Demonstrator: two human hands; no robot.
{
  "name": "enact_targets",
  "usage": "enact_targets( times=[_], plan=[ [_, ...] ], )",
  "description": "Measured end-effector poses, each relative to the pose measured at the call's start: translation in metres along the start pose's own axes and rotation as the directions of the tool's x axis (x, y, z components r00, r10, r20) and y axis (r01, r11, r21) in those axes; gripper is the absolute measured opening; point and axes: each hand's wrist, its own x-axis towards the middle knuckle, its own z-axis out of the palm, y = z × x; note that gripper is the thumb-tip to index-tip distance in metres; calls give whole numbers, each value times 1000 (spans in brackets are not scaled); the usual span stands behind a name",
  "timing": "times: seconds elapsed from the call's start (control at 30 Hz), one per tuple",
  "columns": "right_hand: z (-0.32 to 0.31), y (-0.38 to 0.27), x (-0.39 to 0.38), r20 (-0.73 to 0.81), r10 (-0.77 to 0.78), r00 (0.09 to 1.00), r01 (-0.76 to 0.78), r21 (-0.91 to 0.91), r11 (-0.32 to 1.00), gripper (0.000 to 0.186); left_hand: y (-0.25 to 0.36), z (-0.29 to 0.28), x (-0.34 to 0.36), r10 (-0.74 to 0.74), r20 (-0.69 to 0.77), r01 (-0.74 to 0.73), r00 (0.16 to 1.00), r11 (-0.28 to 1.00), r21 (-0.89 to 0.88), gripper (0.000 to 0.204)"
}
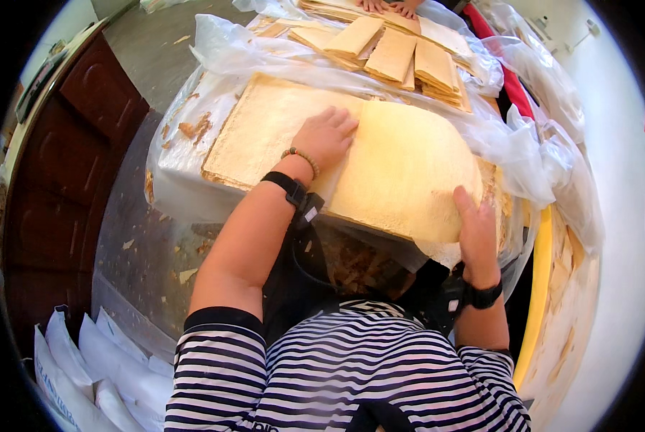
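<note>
i have my left hand [327,135] lying flat, fingers spread, on top of a big pale sheet [401,169] that looks like thin dried bean skin or a similar soft wafer, pressing down near its left edge. my right hand [475,229] is at the near right corner of the same sheet, fingers extended along the curling edge, thumb side against it; i cannot tell whether it pinches the edge or only rests there. the two hands are well apart, one at each side of the sheet.

the sheet sits on a stack of flat slabs [261,133] of the same pale stuff, which rests on clear plastic wrap [509,144] spread over the table [160,237]. the top sheet is bent and partly lifted off the stack at the right.

further away lie folded strips [391,54], several side by side, so i judge that a fair batch is already folded. another person's hands [388,6] touch the far edge of that pile. the sheet under my hands is only part folded, and the stack below it looks untouched, so plenty is left. crumbs litter the table, and white sacks [84,367] stand on the floor at lower left.
</note>
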Motion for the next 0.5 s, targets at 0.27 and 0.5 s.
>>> enact_targets(
  times=[0.27,0.5],
  plan=[
    [-7,4,-38,-14,-60,998,61,43,997,23,4,7,-4,-35,1,35,999,995,98,53],
    [-12,-11,-75,-45,-234,971,215,-262,941,27,9,1,-8,-15,-2,15,1000,992,124,56]
  ],
)
